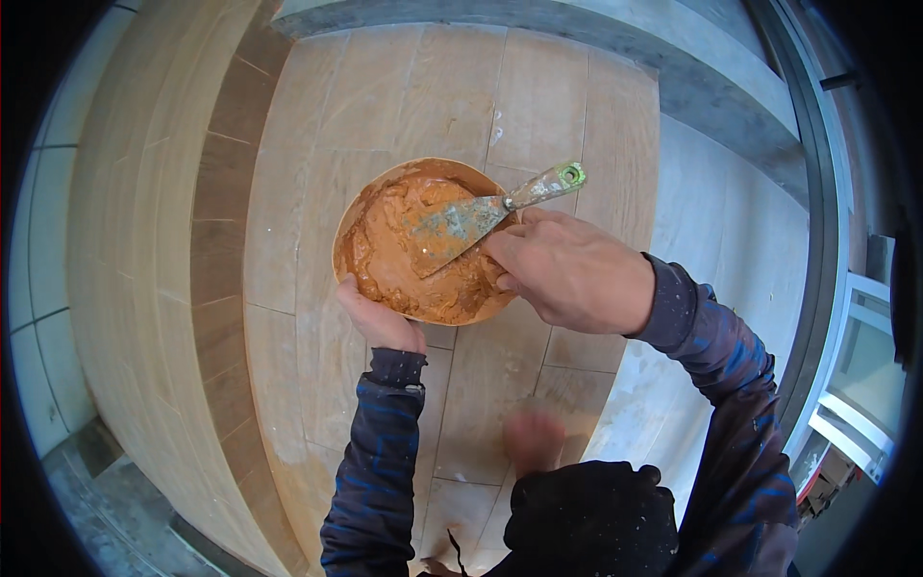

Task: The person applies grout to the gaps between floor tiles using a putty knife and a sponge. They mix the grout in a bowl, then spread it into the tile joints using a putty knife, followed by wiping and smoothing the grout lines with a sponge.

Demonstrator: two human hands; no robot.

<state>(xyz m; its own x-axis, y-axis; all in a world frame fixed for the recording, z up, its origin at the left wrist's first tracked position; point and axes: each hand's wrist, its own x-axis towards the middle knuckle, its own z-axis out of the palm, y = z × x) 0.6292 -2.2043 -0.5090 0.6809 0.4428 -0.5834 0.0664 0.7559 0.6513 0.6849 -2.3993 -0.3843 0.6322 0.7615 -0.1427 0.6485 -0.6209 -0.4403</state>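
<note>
My left hand (378, 317) cups the underside and near rim of a round bowl (358, 213) filled with orange-brown paste (394, 264). My right hand (567, 272) grips a putty knife (486, 213) near where blade meets handle. Its smeared metal blade lies flat on the paste, and its paint-stained handle with a green end (571, 175) sticks out past the bowl's far right rim. Both forearms wear dark blue sleeves and come in from below.
Beneath the bowl is a floor of long wood-look tiles (538, 106), with darker tiles on a wall or step (216, 240) to the left. A grey ledge (673, 67) runs along the top. My dark-clad knee (586, 519) and a bare foot (534, 438) show below.
</note>
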